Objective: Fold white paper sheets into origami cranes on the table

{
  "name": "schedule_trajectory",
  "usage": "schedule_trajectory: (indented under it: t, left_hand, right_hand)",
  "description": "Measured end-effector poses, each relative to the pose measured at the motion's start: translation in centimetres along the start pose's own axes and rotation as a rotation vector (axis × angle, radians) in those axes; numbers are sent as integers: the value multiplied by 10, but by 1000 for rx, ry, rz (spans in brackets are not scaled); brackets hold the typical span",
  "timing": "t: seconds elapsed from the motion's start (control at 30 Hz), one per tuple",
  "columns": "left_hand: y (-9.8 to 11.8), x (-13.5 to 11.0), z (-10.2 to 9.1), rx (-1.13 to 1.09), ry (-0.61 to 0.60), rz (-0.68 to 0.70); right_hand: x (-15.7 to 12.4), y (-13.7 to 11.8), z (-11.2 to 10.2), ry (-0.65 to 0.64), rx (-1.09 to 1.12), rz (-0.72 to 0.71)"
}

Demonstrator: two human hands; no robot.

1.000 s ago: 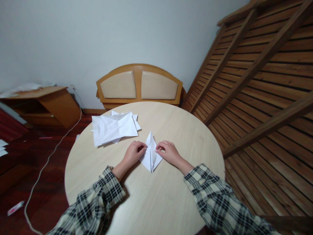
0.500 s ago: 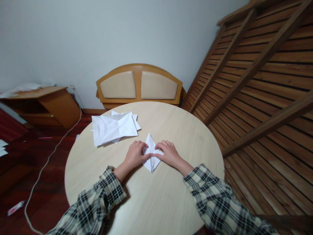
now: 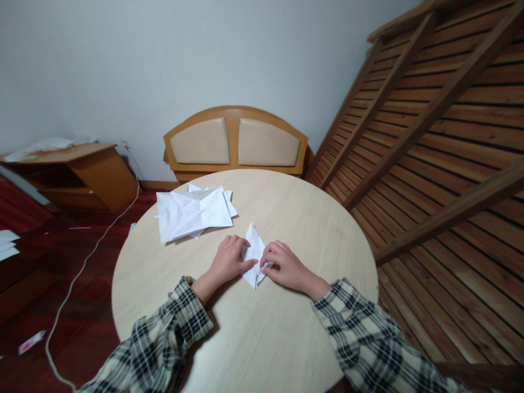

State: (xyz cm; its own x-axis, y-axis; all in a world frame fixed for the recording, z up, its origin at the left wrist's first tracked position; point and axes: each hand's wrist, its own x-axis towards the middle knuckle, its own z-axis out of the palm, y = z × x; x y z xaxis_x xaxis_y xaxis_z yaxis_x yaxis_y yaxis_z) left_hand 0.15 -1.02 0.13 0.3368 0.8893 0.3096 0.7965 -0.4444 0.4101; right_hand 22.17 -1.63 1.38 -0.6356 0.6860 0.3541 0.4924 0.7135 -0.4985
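Observation:
A folded piece of white paper (image 3: 254, 245), diamond-shaped with a point toward the far side, lies on the round wooden table (image 3: 303, 218). My left hand (image 3: 230, 258) grips its left edge, thumb pressed on top near the middle. My right hand (image 3: 285, 266) pinches a flap at the right side between thumb and fingers, lifting it slightly. Parts of both side corners are hidden under my fingers. Up and to the left lies a stack of creased white paper sheets (image 3: 192, 214), apart from my hands.
Beyond the table stands a wooden headboard (image 3: 233, 139) with two pale panels against the wall. A slatted wooden frame (image 3: 417, 136) leans at the right. On the left are a low cabinet (image 3: 102, 180) and a white cable (image 3: 84, 267) across the dark red floor.
My right thumb has drawn back from the paper's middle to its right side, and that hand now pinches the right flap. My left hand stays nearly in place. The view has shifted slightly.

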Motion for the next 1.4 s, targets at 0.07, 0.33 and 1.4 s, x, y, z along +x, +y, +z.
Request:
schedule_trajectory:
  t: [0.07, 0.33, 1.4]
  left_hand:
    - [0, 0, 0, -5, 2, 4]
    - [-2, -1, 1, 3, 1, 3]
    - [-6, 0, 5, -2, 20, -2]
  right_hand:
    - [-2, -7, -1, -41, 44, -63]
    - [-3, -21, -1, -153, -72, -126]
    - [-1, -12, 2, -78, -57, 13]
